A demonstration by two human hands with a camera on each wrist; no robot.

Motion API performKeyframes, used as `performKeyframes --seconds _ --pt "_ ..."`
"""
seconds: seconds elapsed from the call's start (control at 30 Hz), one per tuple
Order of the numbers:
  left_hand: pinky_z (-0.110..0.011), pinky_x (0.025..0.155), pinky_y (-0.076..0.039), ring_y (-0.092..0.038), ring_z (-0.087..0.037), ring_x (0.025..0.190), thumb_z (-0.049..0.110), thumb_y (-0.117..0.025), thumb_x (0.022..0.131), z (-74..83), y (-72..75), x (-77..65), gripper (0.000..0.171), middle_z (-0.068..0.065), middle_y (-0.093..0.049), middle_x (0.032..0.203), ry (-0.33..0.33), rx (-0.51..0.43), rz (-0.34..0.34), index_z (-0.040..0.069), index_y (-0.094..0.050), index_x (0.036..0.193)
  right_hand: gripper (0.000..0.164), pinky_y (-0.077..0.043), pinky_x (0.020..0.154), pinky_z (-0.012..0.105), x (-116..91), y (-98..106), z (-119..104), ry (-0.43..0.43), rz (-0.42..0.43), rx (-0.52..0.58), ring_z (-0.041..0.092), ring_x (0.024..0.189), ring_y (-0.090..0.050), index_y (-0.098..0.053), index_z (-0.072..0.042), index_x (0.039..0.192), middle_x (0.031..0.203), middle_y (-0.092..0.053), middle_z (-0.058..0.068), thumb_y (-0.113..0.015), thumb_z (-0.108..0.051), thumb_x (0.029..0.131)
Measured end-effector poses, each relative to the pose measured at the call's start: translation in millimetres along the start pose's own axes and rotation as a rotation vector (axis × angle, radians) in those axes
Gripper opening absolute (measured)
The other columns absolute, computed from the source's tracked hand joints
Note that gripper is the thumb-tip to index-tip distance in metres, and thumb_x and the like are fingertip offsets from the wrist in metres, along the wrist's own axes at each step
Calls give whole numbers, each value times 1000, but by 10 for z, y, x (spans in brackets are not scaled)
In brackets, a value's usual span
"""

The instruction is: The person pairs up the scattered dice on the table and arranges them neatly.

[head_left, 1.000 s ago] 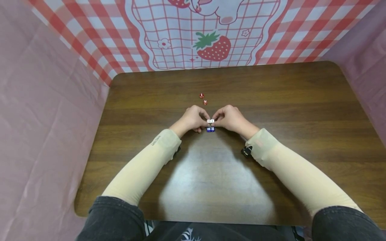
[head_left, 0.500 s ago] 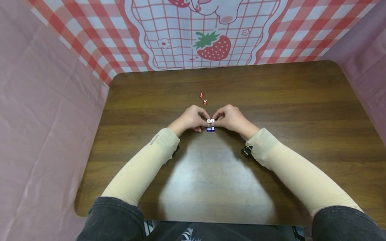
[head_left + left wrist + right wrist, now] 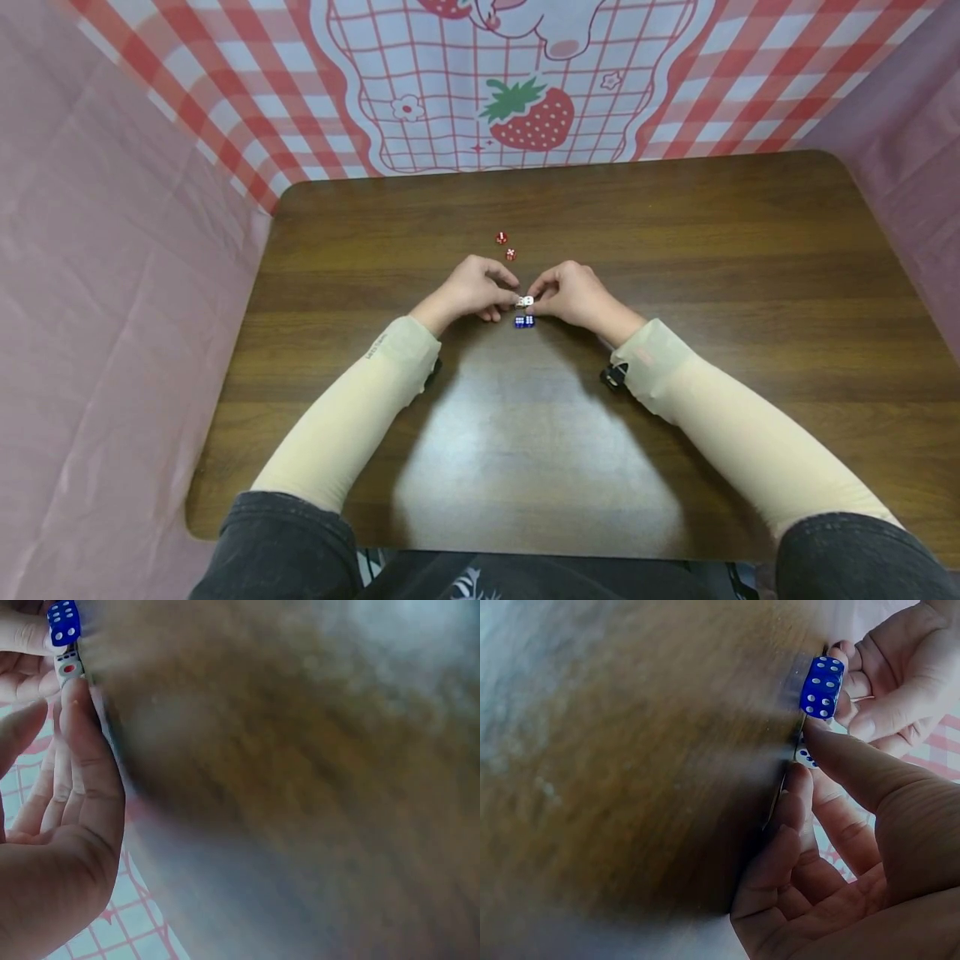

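Note:
Two white dice stand side by side on the table, between my hands. My right hand pinches the right one with thumb and a finger; its dark pips show in the right wrist view. The left hand has its thumb right at the left white die, while its forefinger is lifted away from it. In the left wrist view that white die shows a red pip beside the fingertip. Two blue dice sit together just nearer the person than the white pair.
Two red dice, a farther one and a nearer one, lie slightly apart beyond the hands. The brown wooden table ends at a checked strawberry cloth at the back. Pink cloth hangs at the sides.
My left hand has loosened from the white dice and shifted slightly left and away from the person, its forefinger parting from its thumb. The right hand and the dice have stayed in place.

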State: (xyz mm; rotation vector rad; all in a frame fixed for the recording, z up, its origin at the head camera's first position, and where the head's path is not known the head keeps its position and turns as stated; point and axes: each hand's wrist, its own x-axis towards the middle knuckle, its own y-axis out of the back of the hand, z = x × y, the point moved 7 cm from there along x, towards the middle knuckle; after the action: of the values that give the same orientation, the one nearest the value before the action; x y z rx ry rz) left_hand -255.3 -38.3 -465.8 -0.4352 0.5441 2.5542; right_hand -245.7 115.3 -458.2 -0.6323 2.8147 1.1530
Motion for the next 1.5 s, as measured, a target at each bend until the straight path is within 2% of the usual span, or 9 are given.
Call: performKeyframes --seconds 0.17,0.5,0.8,1.2,1.5 --pt "-30 48 -59 -66 -23 54 2 -75 92 31 84 58 28 -21 -71 78 -29 -46 72 -3 -68 119 18 -50 74 36 3 4 8 -3 0 -1 16 73 -68 -80 -9 93 75 -73 -3 -89 -19 81" --pt "-32 50 -59 -66 -24 56 0 -75 92 89 219 236 39 -19 -71 79 -35 -43 138 0 -63 129 19 -50 74 35 20 -7 3 -7 -10 4 16 71 -68 -79 -9 94 76 -73 -3 -89 -19 81" --pt "-33 50 -59 -66 -23 54 2 -75 92 73 275 322 37 -21 -72 80 -18 -22 151 2 -65 128 19 -49 72 34 34 -19 10 -13 -17 3 16 70 -68 -79 -9 93 75 -73 -3 -89 -19 81" --pt "-28 45 -57 -63 -18 48 0 -74 93 63 267 405 35 -18 -71 77 -4 -1 133 2 -66 127 19 -48 69 33 25 -7 9 -10 -20 5 15 69 -67 -79 -9 92 74 -73 -3 -90 -20 81" --pt "-30 46 -59 -65 -19 48 2 -75 93 36 268 479 26 -18 -71 77 15 12 135 3 -71 119 20 -50 69 33 17 -2 28 -27 -23 12 16 69 -68 -79 -10 93 75 -73 -3 -90 -20 80"
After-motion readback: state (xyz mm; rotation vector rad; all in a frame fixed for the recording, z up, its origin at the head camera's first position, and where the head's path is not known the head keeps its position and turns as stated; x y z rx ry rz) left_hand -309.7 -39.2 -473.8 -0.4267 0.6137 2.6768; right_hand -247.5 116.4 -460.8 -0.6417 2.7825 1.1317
